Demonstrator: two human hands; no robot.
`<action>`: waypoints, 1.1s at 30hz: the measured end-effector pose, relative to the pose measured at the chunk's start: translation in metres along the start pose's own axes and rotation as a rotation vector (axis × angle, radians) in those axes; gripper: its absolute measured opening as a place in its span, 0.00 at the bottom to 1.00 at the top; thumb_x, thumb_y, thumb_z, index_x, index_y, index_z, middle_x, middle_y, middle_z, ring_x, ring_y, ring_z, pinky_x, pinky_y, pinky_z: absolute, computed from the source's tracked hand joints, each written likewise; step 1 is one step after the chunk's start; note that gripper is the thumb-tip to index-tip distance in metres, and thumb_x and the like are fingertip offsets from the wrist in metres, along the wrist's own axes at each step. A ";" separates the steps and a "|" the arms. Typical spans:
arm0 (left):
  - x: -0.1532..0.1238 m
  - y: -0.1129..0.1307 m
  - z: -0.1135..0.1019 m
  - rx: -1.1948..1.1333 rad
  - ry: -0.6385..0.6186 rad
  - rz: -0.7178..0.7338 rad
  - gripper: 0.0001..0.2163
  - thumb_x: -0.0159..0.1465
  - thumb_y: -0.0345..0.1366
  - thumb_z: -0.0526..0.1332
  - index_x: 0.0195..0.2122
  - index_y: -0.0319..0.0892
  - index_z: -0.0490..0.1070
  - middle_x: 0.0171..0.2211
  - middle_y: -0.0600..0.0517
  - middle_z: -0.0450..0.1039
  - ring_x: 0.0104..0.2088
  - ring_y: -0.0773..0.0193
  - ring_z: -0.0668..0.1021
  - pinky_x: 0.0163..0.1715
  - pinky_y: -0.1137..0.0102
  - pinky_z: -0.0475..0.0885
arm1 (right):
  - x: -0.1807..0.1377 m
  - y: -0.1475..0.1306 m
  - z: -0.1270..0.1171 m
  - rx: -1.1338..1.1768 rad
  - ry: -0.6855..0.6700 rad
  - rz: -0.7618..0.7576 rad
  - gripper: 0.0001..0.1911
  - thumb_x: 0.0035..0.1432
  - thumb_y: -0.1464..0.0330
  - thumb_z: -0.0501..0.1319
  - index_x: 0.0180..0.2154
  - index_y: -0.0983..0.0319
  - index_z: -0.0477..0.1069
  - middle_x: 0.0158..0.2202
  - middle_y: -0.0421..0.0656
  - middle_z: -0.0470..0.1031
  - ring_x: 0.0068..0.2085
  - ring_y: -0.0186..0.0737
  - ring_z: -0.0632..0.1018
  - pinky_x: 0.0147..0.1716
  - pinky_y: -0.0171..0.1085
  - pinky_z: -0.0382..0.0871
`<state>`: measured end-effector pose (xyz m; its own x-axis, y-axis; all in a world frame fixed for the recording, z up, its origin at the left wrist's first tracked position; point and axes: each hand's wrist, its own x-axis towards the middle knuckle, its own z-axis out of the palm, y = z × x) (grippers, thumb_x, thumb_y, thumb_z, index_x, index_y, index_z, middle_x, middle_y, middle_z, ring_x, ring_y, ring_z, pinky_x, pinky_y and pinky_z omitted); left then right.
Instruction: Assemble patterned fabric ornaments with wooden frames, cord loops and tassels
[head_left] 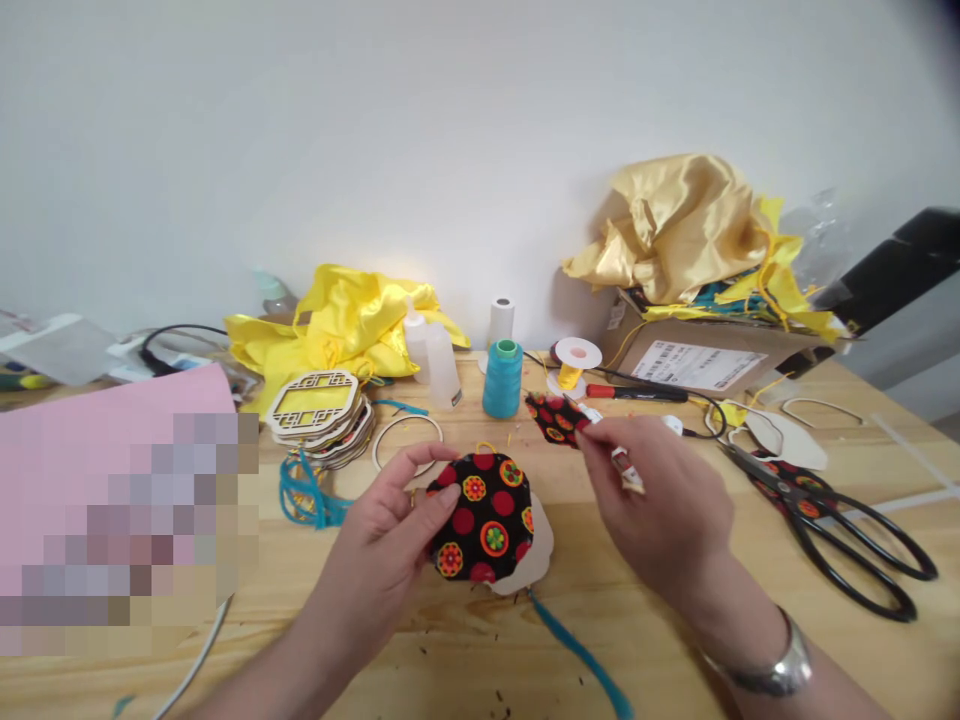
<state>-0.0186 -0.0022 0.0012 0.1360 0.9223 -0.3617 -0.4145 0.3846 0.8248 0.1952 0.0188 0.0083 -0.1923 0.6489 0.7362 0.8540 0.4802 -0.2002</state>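
My left hand (pixel 405 520) grips a rounded piece covered in black floral fabric (pixel 484 515), thumb on its face. Behind that piece juts a white scalloped backing (pixel 541 545), and a teal ribbon (pixel 574 645) trails from its lower edge. A small yellow loop (pixel 485 447) shows at its top. To the right, my right hand (pixel 656 500) pinches a smaller scrap of the same fabric (pixel 553 418), held apart from the covered piece. A white item with lettering (pixel 626 468) shows beneath the right hand's fingers; whether the hand touches it I cannot tell.
Large black-handled scissors (pixel 810 515) lie at the right. Behind stand a teal thread cone (pixel 502 380), white bottles (pixel 444 370) and a yellow thread spool (pixel 574 368). Stacked lattice frames (pixel 315 405) sit left of a wooden ring (pixel 381 432). A cardboard box (pixel 694 355) holds fabric.
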 end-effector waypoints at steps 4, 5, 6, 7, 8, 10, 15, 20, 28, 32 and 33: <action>0.001 -0.004 -0.001 -0.011 -0.051 -0.041 0.08 0.55 0.35 0.66 0.35 0.38 0.77 0.34 0.47 0.80 0.35 0.60 0.80 0.33 0.71 0.75 | -0.009 -0.021 -0.001 0.098 -0.050 -0.489 0.14 0.62 0.75 0.49 0.41 0.69 0.71 0.38 0.50 0.77 0.39 0.47 0.74 0.36 0.44 0.67; 0.001 -0.004 -0.001 -0.034 -0.067 -0.033 0.09 0.56 0.37 0.65 0.34 0.37 0.78 0.35 0.46 0.80 0.36 0.60 0.80 0.35 0.71 0.75 | -0.010 -0.026 -0.001 0.113 -0.085 -0.562 0.15 0.62 0.75 0.48 0.41 0.70 0.72 0.39 0.50 0.77 0.39 0.47 0.74 0.36 0.45 0.67; 0.001 -0.004 -0.001 -0.054 -0.073 -0.022 0.09 0.57 0.38 0.65 0.34 0.37 0.78 0.34 0.46 0.80 0.36 0.61 0.80 0.35 0.72 0.75 | -0.012 -0.029 -0.001 0.125 -0.109 -0.614 0.15 0.62 0.75 0.48 0.40 0.69 0.73 0.38 0.49 0.78 0.39 0.47 0.74 0.37 0.46 0.66; 0.001 -0.004 -0.001 -0.062 -0.068 -0.017 0.09 0.56 0.38 0.65 0.34 0.37 0.78 0.33 0.47 0.80 0.34 0.62 0.80 0.34 0.73 0.74 | -0.013 -0.032 0.000 0.137 -0.128 -0.649 0.15 0.61 0.76 0.48 0.39 0.69 0.73 0.38 0.47 0.78 0.39 0.46 0.74 0.38 0.46 0.65; 0.001 -0.004 -0.001 -0.058 -0.053 -0.016 0.08 0.56 0.37 0.66 0.33 0.38 0.78 0.31 0.48 0.81 0.32 0.64 0.79 0.32 0.74 0.74 | -0.014 -0.034 0.001 0.149 -0.151 -0.669 0.14 0.61 0.76 0.49 0.39 0.68 0.74 0.38 0.47 0.78 0.40 0.46 0.74 0.40 0.47 0.65; 0.002 -0.003 -0.002 -0.031 -0.024 -0.024 0.06 0.53 0.33 0.68 0.32 0.40 0.78 0.28 0.51 0.80 0.27 0.67 0.79 0.28 0.75 0.74 | -0.015 -0.034 0.002 0.181 -0.192 -0.690 0.13 0.60 0.76 0.51 0.38 0.67 0.74 0.39 0.46 0.78 0.41 0.45 0.73 0.43 0.47 0.64; 0.003 -0.002 -0.004 -0.004 0.003 -0.003 0.09 0.52 0.33 0.69 0.35 0.39 0.77 0.29 0.49 0.80 0.28 0.63 0.80 0.30 0.70 0.75 | -0.014 -0.024 0.004 0.464 -0.146 -0.379 0.11 0.54 0.76 0.54 0.38 0.66 0.72 0.41 0.49 0.76 0.43 0.45 0.73 0.44 0.46 0.67; 0.004 -0.003 -0.005 0.042 0.047 0.005 0.09 0.50 0.34 0.70 0.33 0.39 0.77 0.30 0.48 0.81 0.29 0.62 0.80 0.30 0.70 0.74 | -0.005 -0.019 0.012 0.749 -0.274 0.541 0.11 0.61 0.66 0.54 0.41 0.62 0.71 0.36 0.46 0.77 0.35 0.39 0.76 0.32 0.38 0.72; 0.006 -0.004 -0.010 0.187 -0.001 0.075 0.08 0.54 0.36 0.67 0.35 0.43 0.78 0.32 0.51 0.81 0.32 0.65 0.79 0.34 0.73 0.73 | 0.005 -0.020 0.016 1.141 -0.437 1.004 0.10 0.44 0.63 0.68 0.27 0.63 0.75 0.23 0.38 0.75 0.23 0.29 0.71 0.23 0.29 0.66; 0.010 0.007 -0.015 0.370 0.143 0.185 0.12 0.56 0.41 0.65 0.40 0.43 0.77 0.38 0.50 0.80 0.37 0.63 0.79 0.36 0.74 0.72 | 0.006 -0.009 0.017 1.217 -0.295 1.132 0.13 0.42 0.63 0.70 0.25 0.64 0.72 0.17 0.34 0.69 0.17 0.23 0.63 0.16 0.25 0.54; 0.012 0.010 -0.016 0.411 0.179 0.213 0.13 0.56 0.42 0.65 0.41 0.44 0.77 0.40 0.51 0.80 0.39 0.62 0.79 0.38 0.73 0.72 | 0.006 -0.006 0.018 1.238 -0.282 1.152 0.13 0.42 0.62 0.70 0.25 0.65 0.72 0.17 0.34 0.68 0.17 0.23 0.63 0.15 0.25 0.53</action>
<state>-0.0358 0.0116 -0.0018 -0.0852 0.9750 -0.2053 -0.0223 0.2042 0.9787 0.1802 0.0303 0.0027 0.0179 0.9715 -0.2365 -0.2268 -0.2264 -0.9473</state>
